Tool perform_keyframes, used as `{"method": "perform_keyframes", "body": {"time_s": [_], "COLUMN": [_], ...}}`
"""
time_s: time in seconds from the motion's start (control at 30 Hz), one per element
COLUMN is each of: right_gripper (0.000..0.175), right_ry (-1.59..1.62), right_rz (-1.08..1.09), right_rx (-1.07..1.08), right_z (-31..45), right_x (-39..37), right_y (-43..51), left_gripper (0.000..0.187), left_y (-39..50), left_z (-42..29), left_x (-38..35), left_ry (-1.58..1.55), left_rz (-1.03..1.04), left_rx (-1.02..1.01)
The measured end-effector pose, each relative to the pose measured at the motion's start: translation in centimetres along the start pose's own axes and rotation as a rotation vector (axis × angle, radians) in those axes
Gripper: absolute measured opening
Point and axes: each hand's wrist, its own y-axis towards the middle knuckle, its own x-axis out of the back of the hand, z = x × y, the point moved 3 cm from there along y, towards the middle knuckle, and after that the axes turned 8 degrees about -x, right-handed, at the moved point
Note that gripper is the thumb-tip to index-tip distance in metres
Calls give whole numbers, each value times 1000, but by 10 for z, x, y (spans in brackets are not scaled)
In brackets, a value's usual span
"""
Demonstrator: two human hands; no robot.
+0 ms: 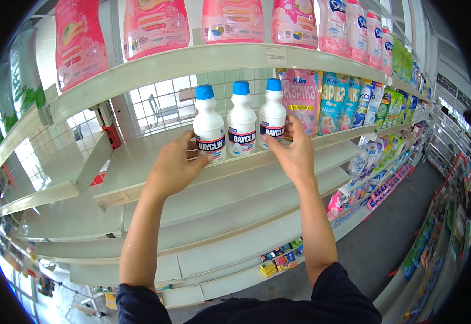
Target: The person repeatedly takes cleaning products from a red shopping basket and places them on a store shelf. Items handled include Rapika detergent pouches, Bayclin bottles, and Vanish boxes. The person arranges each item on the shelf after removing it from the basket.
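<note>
Three white Bayclin bleach bottles with blue caps stand upright in a row at the front edge of a metal store shelf (235, 162). My left hand (180, 162) is around the lower part of the left bottle (209, 121), thumb on its label, fingers behind it. The middle bottle (241, 119) stands between the other two, touched by neither hand. My right hand (292, 148) grips the right bottle (273, 109), thumb at the front of its label and fingers on its far side. Close to the right bottle is a pink Rapika pouch (300, 97).
Large pink bottles (156, 28) stand on the shelf above. More pouches (332, 101) line this shelf to the right. A wire grid (170, 97) backs it. Lower shelves (235, 202) project below. An aisle floor (401, 202) runs at the right, beside another stocked shelf.
</note>
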Motion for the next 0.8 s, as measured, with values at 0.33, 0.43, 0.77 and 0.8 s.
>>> {"method": "perform_keyframes", "body": {"time_s": [0.33,0.43,0.77,0.8], "right_gripper": [58,55,72,71], "right_ry": [-204,-186,-369,-374], "right_rz": [-383,-283,-183,-179], "right_rx": [469,528,285,278], "right_z": [16,29,41,40], "right_x": [4,-15,-43,-43], "right_y": [-14,-32,-38,-38], "left_gripper": [51,52,50,49], "left_y": [1,0,-1,-1], "left_z": [-1,-1,-9,-9], "left_x": [-2,-2,-3,-4], "left_ry": [43,18,45,23], "left_rz": [0,-11,-31,-29], "left_rx": [-24,-40,-27,-18]}}
